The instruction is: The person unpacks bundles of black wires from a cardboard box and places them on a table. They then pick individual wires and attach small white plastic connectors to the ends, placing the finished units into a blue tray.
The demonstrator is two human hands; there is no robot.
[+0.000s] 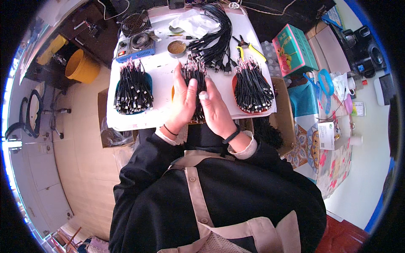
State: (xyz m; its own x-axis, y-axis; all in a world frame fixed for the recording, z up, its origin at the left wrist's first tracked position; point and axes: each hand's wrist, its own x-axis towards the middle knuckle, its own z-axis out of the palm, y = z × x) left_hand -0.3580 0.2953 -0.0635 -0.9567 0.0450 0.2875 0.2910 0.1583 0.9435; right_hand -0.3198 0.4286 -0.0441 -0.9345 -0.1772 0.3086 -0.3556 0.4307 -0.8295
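Note:
My left hand point(183, 101) and my right hand point(216, 109) lie along either side of the middle bundle of short black cables point(197, 76), palms turned toward it. The fingers of both hands are stretched out, not wrapped round the cables. The bundle's pinkish wire ends point away from me; an orange tray edge point(172, 92) shows beneath it. To the left, another cable bundle point(134, 90) rests in a blue tray point(150, 80). On the right, a third bundle point(253, 88) sits in a red-orange tray point(270, 86). The right thumb bears a whitish covering.
Toward the back of the white table point(162, 78) are a blue soldering device point(135, 48), a round tin point(176, 48), white tissue point(195, 24), long black cables point(221, 38) and yellow-handled pliers point(249, 49). Cardboard boxes point(287, 116) flank the table below; a green-pink box point(294, 50) stands at right.

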